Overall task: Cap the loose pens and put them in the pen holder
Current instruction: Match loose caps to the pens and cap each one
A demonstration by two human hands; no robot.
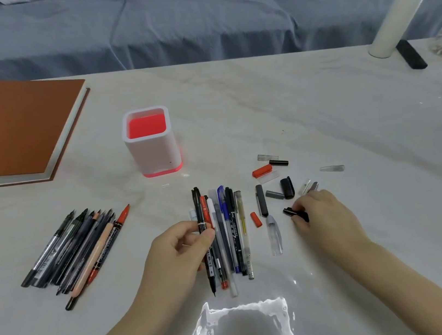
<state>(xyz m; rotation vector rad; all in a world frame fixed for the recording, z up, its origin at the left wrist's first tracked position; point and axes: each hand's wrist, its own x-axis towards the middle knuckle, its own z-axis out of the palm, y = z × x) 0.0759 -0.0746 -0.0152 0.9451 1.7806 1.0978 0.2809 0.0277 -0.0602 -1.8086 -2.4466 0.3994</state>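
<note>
glossy table [322, 123], blue sofa [192, 22] behind; left hand [174, 248] pinches black pen [199, 208], right hand [324, 215] grips cap [292, 211]

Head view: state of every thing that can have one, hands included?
pen holder: upright, no pens inside
black marker: held by left hand, near tip uncapped
black cap: pinched by right hand
left pen pile: uncapped, lying flat
loose caps: off pens, scattered
notebook: closed
bottle: standing, lidded
</note>
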